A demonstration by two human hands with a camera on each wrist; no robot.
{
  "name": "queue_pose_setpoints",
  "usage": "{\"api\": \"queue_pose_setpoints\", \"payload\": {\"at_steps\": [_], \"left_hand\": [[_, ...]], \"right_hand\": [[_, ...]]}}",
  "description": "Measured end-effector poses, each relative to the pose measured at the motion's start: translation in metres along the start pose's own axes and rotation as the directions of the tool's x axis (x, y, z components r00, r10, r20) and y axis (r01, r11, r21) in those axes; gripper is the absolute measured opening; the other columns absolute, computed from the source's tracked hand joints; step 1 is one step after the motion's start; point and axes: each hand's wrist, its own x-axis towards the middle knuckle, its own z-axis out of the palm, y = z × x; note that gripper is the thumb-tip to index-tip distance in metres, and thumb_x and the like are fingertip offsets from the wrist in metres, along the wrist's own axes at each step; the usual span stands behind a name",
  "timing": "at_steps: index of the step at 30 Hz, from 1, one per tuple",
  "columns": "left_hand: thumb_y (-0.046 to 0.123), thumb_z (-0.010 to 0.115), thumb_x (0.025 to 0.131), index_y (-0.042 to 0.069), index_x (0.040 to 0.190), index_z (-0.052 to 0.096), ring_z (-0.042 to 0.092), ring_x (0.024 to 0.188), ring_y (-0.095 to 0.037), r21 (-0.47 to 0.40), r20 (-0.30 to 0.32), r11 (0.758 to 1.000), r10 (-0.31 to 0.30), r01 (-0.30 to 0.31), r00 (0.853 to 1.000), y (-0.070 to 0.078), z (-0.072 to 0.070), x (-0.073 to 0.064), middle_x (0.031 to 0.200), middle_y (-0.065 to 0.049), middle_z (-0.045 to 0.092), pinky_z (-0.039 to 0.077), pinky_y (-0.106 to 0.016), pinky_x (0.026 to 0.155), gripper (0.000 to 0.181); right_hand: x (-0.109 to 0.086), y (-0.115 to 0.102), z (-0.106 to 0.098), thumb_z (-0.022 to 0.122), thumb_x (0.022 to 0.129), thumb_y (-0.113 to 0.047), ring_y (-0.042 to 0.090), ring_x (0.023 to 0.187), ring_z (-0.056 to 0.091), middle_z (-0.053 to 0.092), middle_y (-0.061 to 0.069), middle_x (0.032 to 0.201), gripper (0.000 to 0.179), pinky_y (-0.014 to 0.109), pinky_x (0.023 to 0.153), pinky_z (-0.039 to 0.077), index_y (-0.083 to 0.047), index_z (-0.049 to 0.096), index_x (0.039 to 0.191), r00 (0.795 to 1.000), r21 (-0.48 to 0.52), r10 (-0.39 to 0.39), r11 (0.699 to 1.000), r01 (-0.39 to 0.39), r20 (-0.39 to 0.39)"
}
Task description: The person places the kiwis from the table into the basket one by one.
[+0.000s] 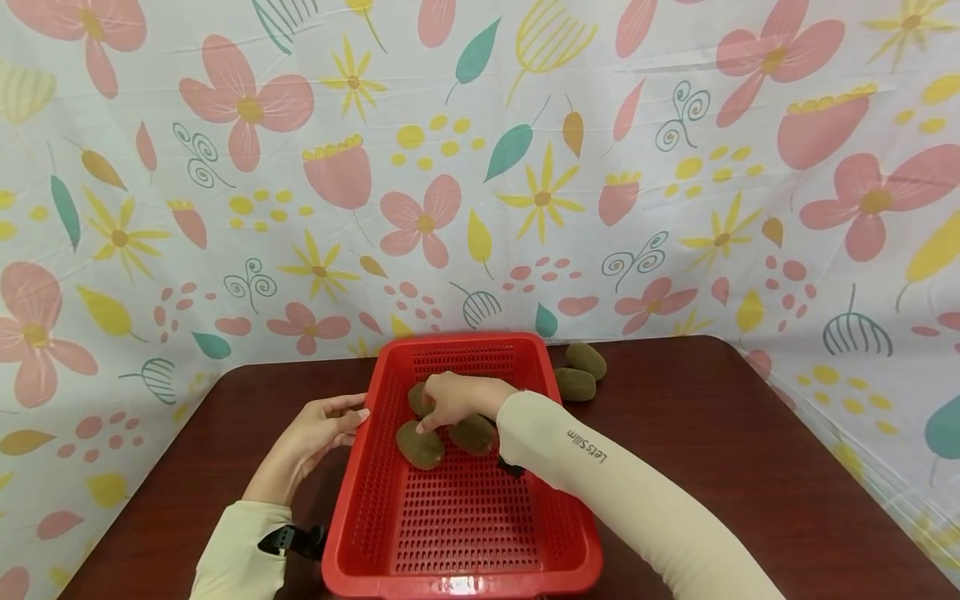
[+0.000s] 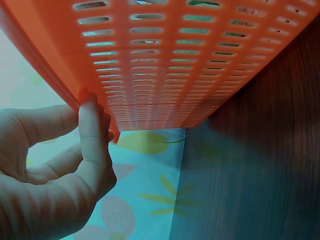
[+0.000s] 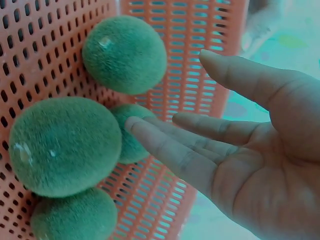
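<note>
A red perforated plastic basket stands on the table, with several brown fuzzy kiwis inside, among them a front-left kiwi and another kiwi under the right forearm. My left hand pinches the basket's left rim between thumb and fingers; the left wrist view shows the fingers at the rim. Inside the basket, my right hand hovers over the kiwis. In the right wrist view its fingers are extended, a fingertip overlapping the rear kiwi; whether they touch is unclear. Nothing is gripped there.
Two more kiwis lie on the table just right of the basket, a nearer kiwi and a farther kiwi. The dark wooden table extends to both sides. Behind it hangs a flower-printed cloth.
</note>
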Motion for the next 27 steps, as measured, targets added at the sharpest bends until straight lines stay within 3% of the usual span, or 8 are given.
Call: {"api": "queue_pose_setpoints", "payload": {"at_steps": [2,5,15,23,27], "left_hand": [[0.012,0.059,0.096,-0.004,0.141,0.044,0.066,0.079,-0.017,0.001,0.001,1.0,0.003,-0.003,1.0,0.0,0.0,0.0,0.095,-0.009,0.066,0.056,-0.032,0.077,0.049],[0.013,0.059,0.096,-0.004,0.141,0.044,0.066,0.08,-0.017,0.004,0.002,1.0,0.006,-0.006,1.0,-0.001,0.0,0.0,0.096,-0.009,0.065,0.056,-0.031,0.077,0.05],[0.013,0.059,0.096,-0.004,0.141,0.044,0.066,0.08,-0.017,0.001,0.003,1.0,0.01,-0.01,1.0,-0.001,0.0,0.0,0.097,-0.009,0.066,0.056,-0.031,0.076,0.05],[0.012,0.058,0.097,-0.004,0.141,0.043,0.066,0.08,-0.016,0.005,-0.001,1.0,0.001,-0.001,1.0,-0.001,0.001,-0.001,0.097,-0.008,0.066,0.056,-0.03,0.075,0.05],[0.012,0.058,0.097,-0.004,0.142,0.043,0.066,0.081,-0.016,0.003,-0.005,1.0,-0.003,0.003,1.0,0.0,0.001,-0.002,0.098,-0.009,0.066,0.056,-0.03,0.075,0.05]], "right_hand": [[-0.004,0.001,-0.004,0.067,0.092,-0.03,0.024,0.113,0.058,0.057,0.012,0.128,0.048,0.034,0.09,0.05,-0.001,0.058,0.128,1.0,-0.013,-0.017,1.0,0.017,-0.014],[-0.01,0.002,-0.009,0.067,0.091,-0.031,0.022,0.116,0.056,0.058,0.01,0.128,0.046,0.035,0.093,0.048,-0.003,0.06,0.127,0.999,-0.014,-0.036,0.999,0.036,-0.033],[-0.029,0.015,-0.028,0.068,0.091,-0.024,0.014,0.094,0.063,0.067,0.007,0.108,0.041,0.03,0.083,0.052,-0.001,0.061,0.125,0.991,0.059,-0.088,0.994,0.094,-0.101],[-0.046,0.037,-0.047,0.065,0.093,-0.018,0.018,0.098,0.065,0.069,0.008,0.106,0.032,0.028,0.084,0.053,0.001,0.064,0.119,0.956,0.087,-0.168,0.977,0.194,-0.24],[-0.055,0.051,-0.057,0.064,0.094,-0.017,0.021,0.101,0.065,0.068,0.009,0.108,0.03,0.032,0.087,0.052,0.0,0.065,0.118,0.933,0.093,-0.168,0.974,0.207,-0.32]]}}
